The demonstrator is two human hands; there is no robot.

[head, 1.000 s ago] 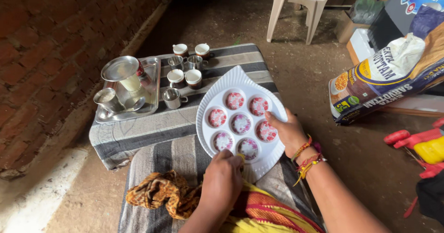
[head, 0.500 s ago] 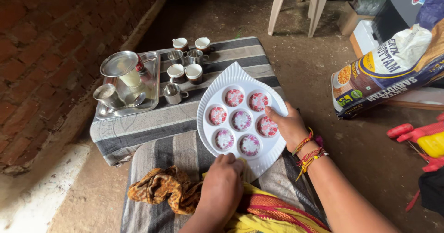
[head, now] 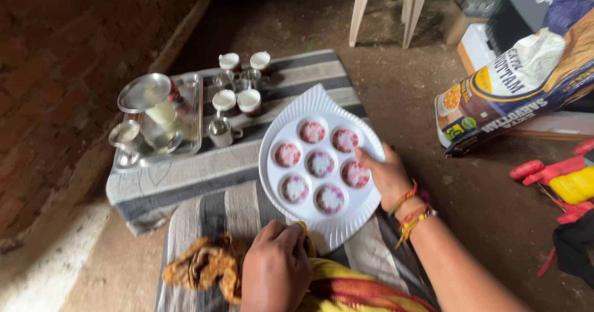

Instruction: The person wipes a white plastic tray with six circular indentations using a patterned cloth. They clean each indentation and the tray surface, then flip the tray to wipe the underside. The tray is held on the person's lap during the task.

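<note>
My right hand (head: pixel 387 174) grips the right rim of the white leaf-shaped moulded tray (head: pixel 318 166), thumb over the edge; the tray rests over the striped cloth (head: pixel 241 163) in front of my lap. My left hand (head: pixel 276 268) is closed on a bit of yellow cloth (head: pixel 325 272) at the tray's near edge. The tray's long axis runs away from me, its pointed tip aimed at the small cups (head: pixel 238 98). Held at one side only, it could tip left and spill the seven pink-and-white filled wells (head: pixel 320 163), or nudge the cups.
</note>
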